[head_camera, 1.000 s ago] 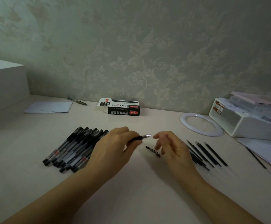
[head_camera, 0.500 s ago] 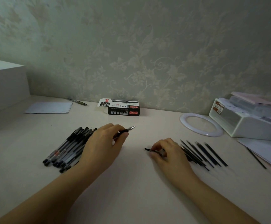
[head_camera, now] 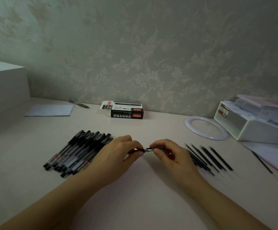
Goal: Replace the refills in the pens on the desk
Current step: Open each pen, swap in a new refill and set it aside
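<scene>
Black pen (head_camera: 139, 150) pinched between both hands, bare desk (head_camera: 135, 188) nearer.

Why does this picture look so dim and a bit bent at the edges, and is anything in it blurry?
Head view: the light is low and greenish, and soft shadows lie under both hands. The wide lens bows the desk edge and the white box at the left. The white organizer at the right looks smeared. The pen pinched between the left hand and right hand is small and dark, so its detail is lost.
</scene>
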The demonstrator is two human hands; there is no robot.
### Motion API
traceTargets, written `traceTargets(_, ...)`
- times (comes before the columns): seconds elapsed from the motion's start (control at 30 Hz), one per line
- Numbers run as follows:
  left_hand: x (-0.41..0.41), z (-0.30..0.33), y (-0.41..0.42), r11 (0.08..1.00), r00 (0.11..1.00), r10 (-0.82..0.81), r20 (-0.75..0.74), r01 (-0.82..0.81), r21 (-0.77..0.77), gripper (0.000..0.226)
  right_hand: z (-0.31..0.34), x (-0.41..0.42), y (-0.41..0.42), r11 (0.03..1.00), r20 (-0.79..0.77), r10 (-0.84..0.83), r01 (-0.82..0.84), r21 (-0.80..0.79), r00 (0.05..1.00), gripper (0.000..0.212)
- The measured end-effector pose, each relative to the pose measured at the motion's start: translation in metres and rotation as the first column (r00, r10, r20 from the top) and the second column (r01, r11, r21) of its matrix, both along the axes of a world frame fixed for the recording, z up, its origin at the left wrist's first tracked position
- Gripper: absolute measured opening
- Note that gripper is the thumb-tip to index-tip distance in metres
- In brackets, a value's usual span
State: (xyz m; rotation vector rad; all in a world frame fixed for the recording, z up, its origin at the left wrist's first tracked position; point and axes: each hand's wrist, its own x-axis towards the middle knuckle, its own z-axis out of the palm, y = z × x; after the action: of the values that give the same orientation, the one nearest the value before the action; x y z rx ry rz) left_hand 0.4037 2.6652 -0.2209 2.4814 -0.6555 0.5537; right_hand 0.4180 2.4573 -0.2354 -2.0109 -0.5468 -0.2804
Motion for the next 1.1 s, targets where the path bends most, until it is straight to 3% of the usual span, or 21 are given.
traceTargets(0.17,-0.001,0.0,-0.003,1.0,1.0,-0.014,-0.018,0.015,0.017,0.021,-0.002,-0.001,0.0,0.996,-0.015,0.067,-0.068,-0.057,0.998,0.014)
traceTargets(0.37,-0.003,0.001,-0.002,0.995,0.997,0.078,0.017,-0.079,0.061,0.024,-0.001,0.001,-0.002,0.993,-0.089,0.09,-0.083,0.085,0.992,0.007)
traceTargets(1.1,-0.007,-0.002,-0.013,0.999,0.999,0.041,0.008,-0.042,0.019,0.026,0.003,0.001,-0.004,0.98,-0.178,0.156,-0.129,0.151,0.972,0.007)
